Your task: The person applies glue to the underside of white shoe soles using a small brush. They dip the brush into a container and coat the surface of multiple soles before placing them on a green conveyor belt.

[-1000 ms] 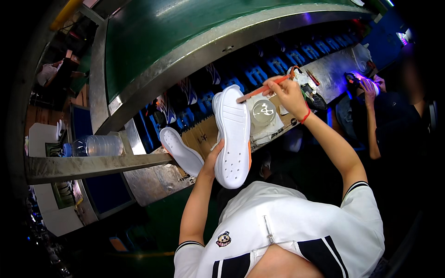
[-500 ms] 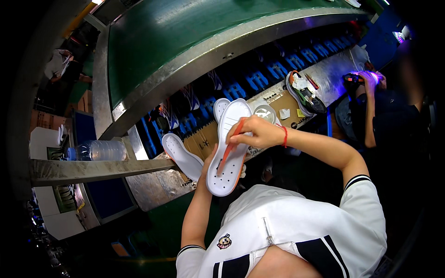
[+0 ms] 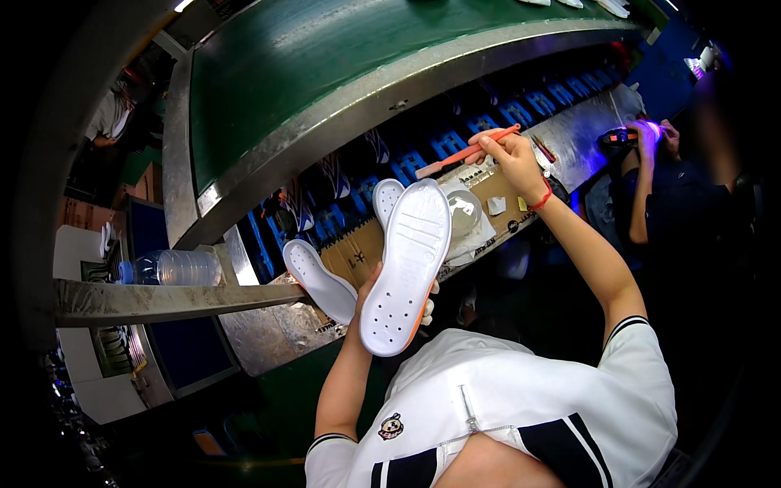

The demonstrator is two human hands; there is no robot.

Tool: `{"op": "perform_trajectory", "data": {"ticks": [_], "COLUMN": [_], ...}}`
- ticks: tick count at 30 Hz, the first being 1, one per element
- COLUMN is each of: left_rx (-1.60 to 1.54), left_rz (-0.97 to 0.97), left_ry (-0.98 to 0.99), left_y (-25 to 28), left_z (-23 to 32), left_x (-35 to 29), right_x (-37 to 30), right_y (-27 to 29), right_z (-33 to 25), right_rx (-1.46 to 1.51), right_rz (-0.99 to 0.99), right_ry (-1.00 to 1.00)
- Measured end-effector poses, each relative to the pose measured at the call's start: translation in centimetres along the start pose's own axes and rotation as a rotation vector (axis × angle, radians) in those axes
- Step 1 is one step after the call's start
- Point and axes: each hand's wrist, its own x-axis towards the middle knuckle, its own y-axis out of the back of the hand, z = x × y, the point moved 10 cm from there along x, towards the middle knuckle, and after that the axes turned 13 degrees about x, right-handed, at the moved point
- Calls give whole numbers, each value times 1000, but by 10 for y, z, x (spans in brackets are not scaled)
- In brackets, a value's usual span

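Note:
A white shoe sole point(image 3: 404, 268) with orange along its side edge is tilted up in front of me, its small holes and grooves facing me. My left hand point(image 3: 368, 290) is wrapped round its edge from behind, and most of those fingers are hidden. Beyond the sole's upper end, my right hand point(image 3: 514, 160) grips a red-handled brush point(image 3: 452, 159) with a pale tip, apart from the sole. Under it sits a round translucent bowl point(image 3: 464, 208) on white paper. Two more white soles lie on the bench: one sole point(image 3: 320, 281) at the left, another sole point(image 3: 387, 198) behind the held one.
A metal bench point(image 3: 281, 333) with cardboard point(image 3: 355, 252) runs beneath. Above it is a green-topped table point(image 3: 325, 73) with a metal edge, and blue racks point(image 3: 447, 142) stand below. A metal beam point(image 3: 179, 301) carries a plastic bottle point(image 3: 175, 267). Another person's hands point(image 3: 648, 138) hold a shoe at right.
My right hand has lifted the brush off the sole and moved it up and to the right, over the bowl. My left hand still holds the sole, now slightly lower.

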Motion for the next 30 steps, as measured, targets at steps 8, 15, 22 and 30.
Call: {"op": "perform_trajectory", "data": {"ticks": [8, 15, 22, 30], "left_rx": [20, -10, 658, 371], "left_rz": [12, 32, 307, 359], "left_ry": [37, 150, -224, -465], "left_y": [2, 3, 38, 51], "left_z": [0, -8, 40, 56], "left_x": [-3, 3, 10, -38], "right_x": [18, -6, -82, -33], "right_y": [-37, -155, -216, -105], "right_z": [-37, -49, -49, -27], "right_rx": [-220, -383, -220, 152], "right_rz": [-305, -931, -1110, -396], "right_ry": [50, 235, 328, -106]}}
